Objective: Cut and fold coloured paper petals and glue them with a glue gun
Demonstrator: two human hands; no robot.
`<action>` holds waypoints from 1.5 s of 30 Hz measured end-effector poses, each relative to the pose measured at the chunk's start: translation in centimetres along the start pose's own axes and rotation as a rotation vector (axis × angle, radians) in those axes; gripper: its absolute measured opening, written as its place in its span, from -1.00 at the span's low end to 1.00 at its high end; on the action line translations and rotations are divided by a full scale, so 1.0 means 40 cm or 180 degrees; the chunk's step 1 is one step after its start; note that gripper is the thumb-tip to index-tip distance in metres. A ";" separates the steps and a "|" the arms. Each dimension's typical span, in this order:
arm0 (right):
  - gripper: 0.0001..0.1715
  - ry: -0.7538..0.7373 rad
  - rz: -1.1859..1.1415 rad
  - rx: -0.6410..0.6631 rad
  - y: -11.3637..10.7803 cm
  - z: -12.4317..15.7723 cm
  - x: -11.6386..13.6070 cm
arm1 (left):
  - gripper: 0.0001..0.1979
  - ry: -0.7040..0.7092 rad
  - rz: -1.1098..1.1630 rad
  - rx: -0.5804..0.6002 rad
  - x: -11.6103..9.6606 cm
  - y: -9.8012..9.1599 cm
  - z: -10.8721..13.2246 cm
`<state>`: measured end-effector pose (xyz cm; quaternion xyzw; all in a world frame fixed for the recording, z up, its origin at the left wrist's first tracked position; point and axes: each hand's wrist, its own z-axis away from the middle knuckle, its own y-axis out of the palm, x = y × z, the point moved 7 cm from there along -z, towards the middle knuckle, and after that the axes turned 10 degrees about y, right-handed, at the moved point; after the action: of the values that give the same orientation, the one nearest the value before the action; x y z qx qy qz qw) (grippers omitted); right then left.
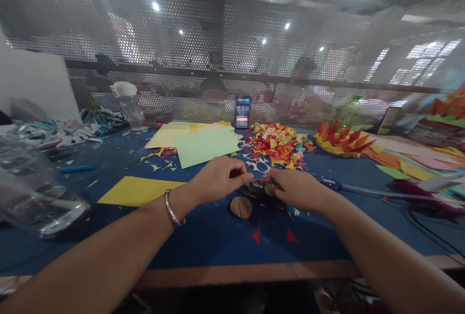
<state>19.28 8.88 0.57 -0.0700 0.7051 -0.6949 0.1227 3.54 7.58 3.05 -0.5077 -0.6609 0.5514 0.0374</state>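
On the blue table, my left hand (pixel 227 177) has thumb and fingers pressed together beside a dark, shiny item (pixel 259 190); anything in the pinch is too small to name. Opposite it, my right hand (pixel 290 187) curls its fingers over the right part of that dark item, and what they hold is hidden. A round brown disc (pixel 241 207) lies just below my left fingertips. Nearer the front edge are two red paper scraps (pixel 256 234). Yellow paper (pixel 136 192) lies left of my left hand.
Behind my hands are a pale green sheet (pixel 205 145), a heap of coloured scraps (pixel 278 143) and an upright phone (pixel 242 112). A clear plastic container (pixel 34 188) stands left. At right lie folded orange paper (pixel 341 140) and a tool with a cable (pixel 329 184).
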 end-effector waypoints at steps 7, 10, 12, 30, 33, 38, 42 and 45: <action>-0.84 0.0025 -0.0011 0.0075 0.007 -0.002 0.000 | -0.79 0.0407 -0.0557 0.0267 -0.019 0.057 -0.005; -0.84 -0.0023 -0.0077 0.0113 0.014 -0.004 0.001 | -0.79 0.0483 -0.0625 0.0260 -0.020 0.057 -0.005; -0.85 -0.0037 -0.0130 0.0078 0.013 -0.004 0.001 | -0.80 0.0505 -0.0626 0.0225 -0.025 0.052 -0.004; -0.83 -0.0140 -0.0361 -0.0018 0.008 -0.004 -0.007 | -0.83 0.0684 -0.0552 0.0195 -0.051 0.049 0.000; -0.82 -0.0157 -0.0349 -0.0012 0.007 -0.003 -0.005 | -0.84 0.0671 -0.0546 0.0201 -0.046 0.051 0.001; -0.80 -0.0096 -0.0271 -0.0003 0.001 -0.002 -0.004 | -0.86 0.0637 -0.0620 0.0081 -0.044 0.050 0.000; -0.83 -0.0057 -0.0367 -0.0005 -0.003 -0.011 -0.010 | -0.85 0.0618 -0.0750 -0.0082 -0.042 0.061 -0.004; -0.83 -0.0060 -0.0691 -0.0243 -0.020 -0.022 -0.021 | -0.82 0.0567 -0.0918 -0.0105 -0.040 0.077 -0.016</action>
<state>19.79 9.93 1.44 -0.1571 0.7181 -0.6760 0.0506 6.64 6.50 1.75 -0.4549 -0.7300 0.4823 0.1662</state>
